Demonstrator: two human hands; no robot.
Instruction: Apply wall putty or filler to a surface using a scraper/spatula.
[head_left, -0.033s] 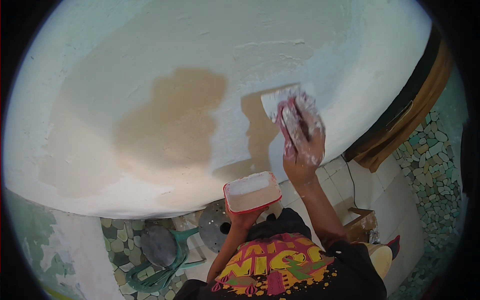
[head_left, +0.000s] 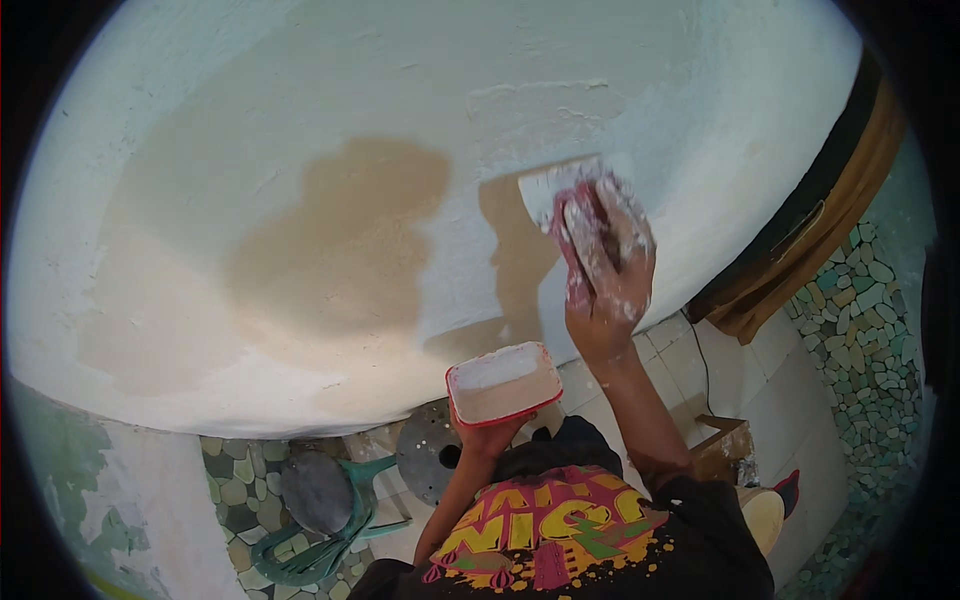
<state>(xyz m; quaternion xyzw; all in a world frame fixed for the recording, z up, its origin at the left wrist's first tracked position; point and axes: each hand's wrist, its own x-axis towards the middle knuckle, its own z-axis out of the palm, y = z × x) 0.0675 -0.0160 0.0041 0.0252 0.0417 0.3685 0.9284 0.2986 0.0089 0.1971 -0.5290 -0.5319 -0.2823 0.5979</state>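
My right hand [head_left: 608, 265], smeared with white paste, is closed round a putty knife [head_left: 540, 198] with a reddish handle. Its pale, wide blade lies against the wall [head_left: 420, 90] in front of me. The fingers point up the wall and cover much of the handle. Lower down, my left hand [head_left: 488, 436] is wrapped under a rectangular, red-rimmed tub [head_left: 505, 385] and keeps it near my chest. White paste coats the inside of the tub. The left fingertips are mostly hidden beneath it. Damp-looking paste and low ridges mark the wall.
At the lower left stands a green plastic chair [head_left: 300, 562] next to a dark round seat [head_left: 318, 490] and a grey round plate with holes [head_left: 425, 455]. A wooden box [head_left: 725, 455] and a cable sit on the tiles to the right. Brown cloth [head_left: 755, 305] hangs by the wall's right edge.
My right hand and the putty knife have shifted very slightly on the wall, with the blade's edge a little further left. The left hand and tub stay almost where they were.
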